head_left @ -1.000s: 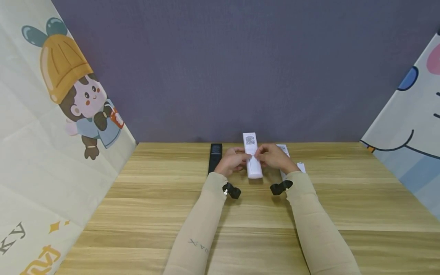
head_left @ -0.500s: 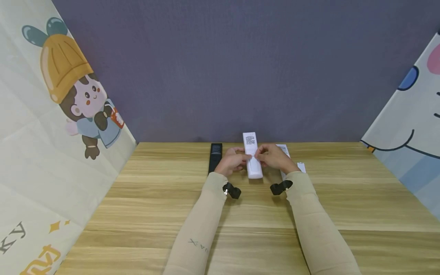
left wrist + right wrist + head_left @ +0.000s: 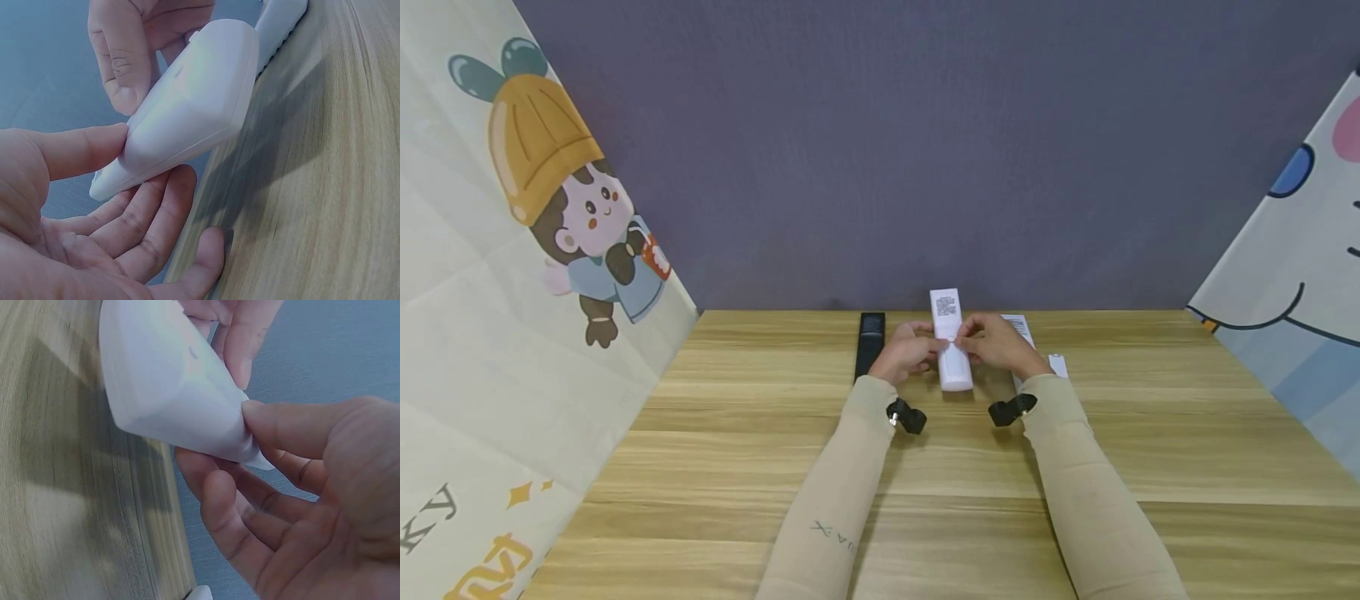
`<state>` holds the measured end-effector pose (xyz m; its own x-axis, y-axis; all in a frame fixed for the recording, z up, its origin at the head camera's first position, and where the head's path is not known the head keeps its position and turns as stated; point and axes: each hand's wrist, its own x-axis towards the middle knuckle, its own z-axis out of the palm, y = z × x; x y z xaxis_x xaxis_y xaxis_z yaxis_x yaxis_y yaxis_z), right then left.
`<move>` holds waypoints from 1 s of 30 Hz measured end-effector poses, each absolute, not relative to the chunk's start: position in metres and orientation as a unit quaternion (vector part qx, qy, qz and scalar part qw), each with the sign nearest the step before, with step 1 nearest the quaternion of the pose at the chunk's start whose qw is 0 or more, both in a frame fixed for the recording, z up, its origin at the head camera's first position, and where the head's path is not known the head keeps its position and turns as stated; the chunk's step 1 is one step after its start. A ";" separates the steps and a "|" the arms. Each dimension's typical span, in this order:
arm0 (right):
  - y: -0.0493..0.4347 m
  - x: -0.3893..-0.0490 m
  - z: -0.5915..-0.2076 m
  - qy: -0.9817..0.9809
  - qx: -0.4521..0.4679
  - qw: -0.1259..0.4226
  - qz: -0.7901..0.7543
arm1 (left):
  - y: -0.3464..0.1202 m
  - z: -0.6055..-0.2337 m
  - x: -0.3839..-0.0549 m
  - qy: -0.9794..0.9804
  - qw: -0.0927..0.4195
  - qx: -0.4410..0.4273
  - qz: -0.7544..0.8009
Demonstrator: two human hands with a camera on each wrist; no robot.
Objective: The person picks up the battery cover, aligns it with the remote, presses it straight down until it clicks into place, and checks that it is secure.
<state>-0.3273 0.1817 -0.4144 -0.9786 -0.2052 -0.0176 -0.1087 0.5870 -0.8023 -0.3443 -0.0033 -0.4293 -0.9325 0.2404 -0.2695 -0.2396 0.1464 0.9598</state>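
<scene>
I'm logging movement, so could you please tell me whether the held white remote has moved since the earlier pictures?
No: in the head view, the held white remote shows no visible shift in any direction against the table's back edge.

a wood-grained surface fills the lower half of the head view, meeting a dark purple-grey wall behind it. at centre, near the surface's far edge, lies a black remote; right of centre are a partly hidden white remote and a small white piece. on the left a pale sheet bears a cartoon figure in a yellow cap, with grey letters and an orange star at lower left. another printed sheet, showing a blue patch, edges the right side.
</scene>
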 end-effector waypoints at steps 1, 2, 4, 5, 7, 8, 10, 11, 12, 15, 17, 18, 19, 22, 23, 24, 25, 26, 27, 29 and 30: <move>0.182 -0.327 -0.415 0.890 -0.088 0.054 -0.444 | -0.003 -0.430 -0.344 0.736 0.182 0.000 0.652; 0.182 -0.328 -0.415 0.891 -0.089 0.053 -0.443 | -0.003 -0.430 -0.344 0.737 0.181 0.000 0.651; 0.182 -0.328 -0.415 0.892 -0.090 0.053 -0.440 | -0.003 -0.430 -0.344 0.739 0.179 -0.002 0.650; 0.182 -0.328 -0.416 0.893 -0.090 0.052 -0.439 | -0.002 -0.430 -0.344 0.739 0.177 -0.003 0.650; 0.182 -0.329 -0.416 0.894 -0.091 0.050 -0.436 | -0.002 -0.430 -0.344 0.741 0.175 -0.003 0.648; 0.182 -0.329 -0.416 0.894 -0.091 0.049 -0.436 | -0.002 -0.430 -0.344 0.742 0.174 -0.002 0.647; 0.181 -0.329 -0.415 0.895 -0.091 0.048 -0.434 | -0.002 -0.430 -0.343 0.746 0.172 -0.001 0.643; 0.181 -0.329 -0.415 0.895 -0.090 0.048 -0.433 | -0.001 -0.431 -0.343 0.747 0.169 0.000 0.642; 0.181 -0.330 -0.416 0.896 -0.087 0.048 -0.434 | -0.001 -0.431 -0.343 0.749 0.169 0.000 0.641; 0.180 -0.330 -0.416 0.896 -0.084 0.048 -0.434 | 0.000 -0.431 -0.342 0.755 0.165 0.005 0.635; 0.179 -0.330 -0.416 0.896 -0.081 0.047 -0.435 | 0.000 -0.430 -0.341 0.759 0.163 0.008 0.630; 0.179 -0.331 -0.417 0.896 -0.079 0.046 -0.435 | 0.000 -0.430 -0.340 0.761 0.161 0.009 0.628; 0.179 -0.331 -0.417 0.895 -0.079 0.047 -0.436 | 0.000 -0.429 -0.340 0.764 0.159 0.009 0.626; 0.178 -0.331 -0.417 0.894 -0.076 0.045 -0.439 | 0.001 -0.428 -0.339 0.771 0.153 0.008 0.618; 0.179 -0.331 -0.417 0.894 -0.077 0.043 -0.439 | 0.002 -0.428 -0.339 0.774 0.151 0.005 0.615; 0.179 -0.331 -0.417 0.895 -0.076 0.042 -0.438 | 0.002 -0.428 -0.339 0.776 0.149 0.003 0.613; 0.178 -0.331 -0.417 0.895 -0.077 0.040 -0.438 | 0.003 -0.428 -0.339 0.778 0.148 0.002 0.610; 0.178 -0.331 -0.417 0.895 -0.077 0.039 -0.437 | 0.003 -0.428 -0.339 0.781 0.148 0.002 0.607; 0.178 -0.331 -0.417 0.896 -0.076 0.038 -0.436 | 0.004 -0.428 -0.339 0.782 0.147 0.000 0.606; 0.178 -0.331 -0.418 0.897 -0.079 0.035 -0.434 | 0.005 -0.427 -0.339 0.783 0.145 0.001 0.605; 0.177 -0.331 -0.419 0.896 -0.078 0.035 -0.435 | 0.005 -0.428 -0.339 0.783 0.145 0.003 0.605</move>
<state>-0.3313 0.1773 -0.4186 -0.9855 -0.1694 0.0048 -0.1086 0.6095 -0.7853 -0.3392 0.0050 -0.4275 -0.9579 0.1801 -0.2236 -0.1711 0.2670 0.9484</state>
